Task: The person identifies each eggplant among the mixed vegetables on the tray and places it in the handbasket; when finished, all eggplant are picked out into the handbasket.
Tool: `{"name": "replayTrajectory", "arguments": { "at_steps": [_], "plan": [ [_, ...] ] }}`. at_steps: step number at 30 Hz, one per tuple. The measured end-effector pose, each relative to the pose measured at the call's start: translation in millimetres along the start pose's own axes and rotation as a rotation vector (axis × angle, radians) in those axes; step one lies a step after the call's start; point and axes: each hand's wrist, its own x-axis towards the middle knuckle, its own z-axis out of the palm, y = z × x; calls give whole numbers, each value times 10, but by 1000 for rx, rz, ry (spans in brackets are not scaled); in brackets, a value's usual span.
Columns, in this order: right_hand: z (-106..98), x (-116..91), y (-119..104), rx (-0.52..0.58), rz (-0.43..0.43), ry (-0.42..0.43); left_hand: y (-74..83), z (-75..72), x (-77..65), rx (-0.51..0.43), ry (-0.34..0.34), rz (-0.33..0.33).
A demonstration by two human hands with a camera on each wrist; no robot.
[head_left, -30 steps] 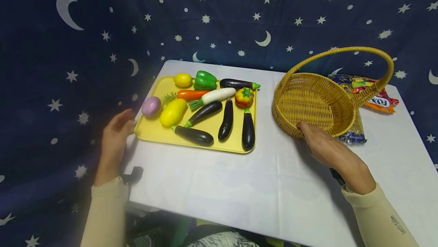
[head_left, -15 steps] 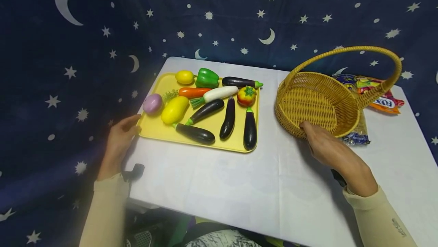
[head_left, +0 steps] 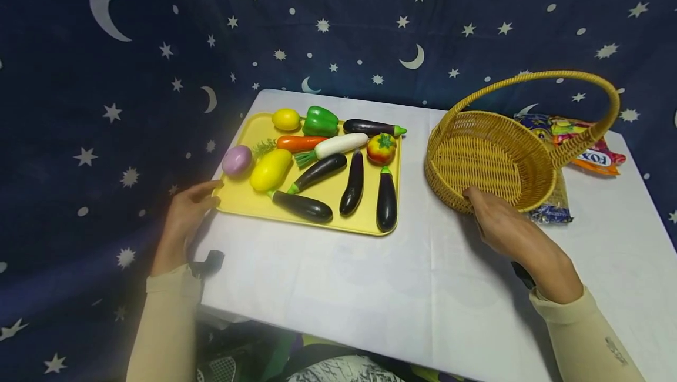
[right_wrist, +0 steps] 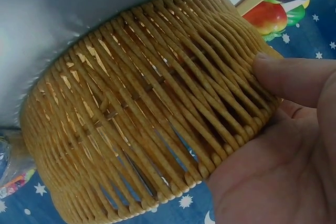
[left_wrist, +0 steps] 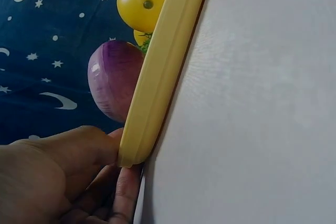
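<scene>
My left hand (head_left: 186,217) is at the left edge of the yellow tray (head_left: 365,224); in the left wrist view the thumb lies at the rim and fingers reach underneath, pinching it. On the tray lie a purple onion (head_left: 237,161), a mango (head_left: 271,170), a lemon (head_left: 286,119), a green bell pepper (head_left: 320,121), a carrot (head_left: 301,143), a white radish (head_left: 341,144), a tomato (head_left: 381,148) and several eggplants (head_left: 301,207). My right hand (head_left: 502,226) grips the near rim of a wicker basket (head_left: 436,179), thumb against its woven wall in the right wrist view. The basket holds nothing.
Behind and right of the basket lie a red and orange packet (head_left: 595,156) and a clear and blue bag (head_left: 552,208), partly hidden by it. A white cloth covers the table (head_left: 338,282). Dark blue curtain (head_left: 365,29) with moons and stars hangs behind and left.
My left hand has moved right, from beside the tray to its left edge, and taken hold there. My right hand keeps its grip on the basket rim. The head view has shifted slightly.
</scene>
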Motion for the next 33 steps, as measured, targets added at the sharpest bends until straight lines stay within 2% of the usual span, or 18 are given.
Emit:
{"name": "replayTrajectory", "arguments": {
  "at_steps": [7, 10, 13, 17, 21, 27, 33],
  "plan": [
    [-1, 2, -15, 0, -1, -14, 37, 83, -29, -211, 32, -118],
    [-5, 4, -23, 7, 8, -25, 80, 91, -42, -258, 32, -125],
    [-8, 1, -35, 14, 21, -36, 114, 79, -31, -286, 6, -120],
    [-12, -7, -50, 20, 42, -48, 125, 44, 12, -332, -61, -125],
    [-24, -7, -62, 12, 54, -61, 110, -6, 43, -342, -110, -149],
    [-40, 14, -76, -6, 36, -52, 92, -44, 46, -369, -137, -130],
    [-64, -16, -112, -19, -1, -43, 84, -41, 32, -270, -128, -116]
  ]
}}
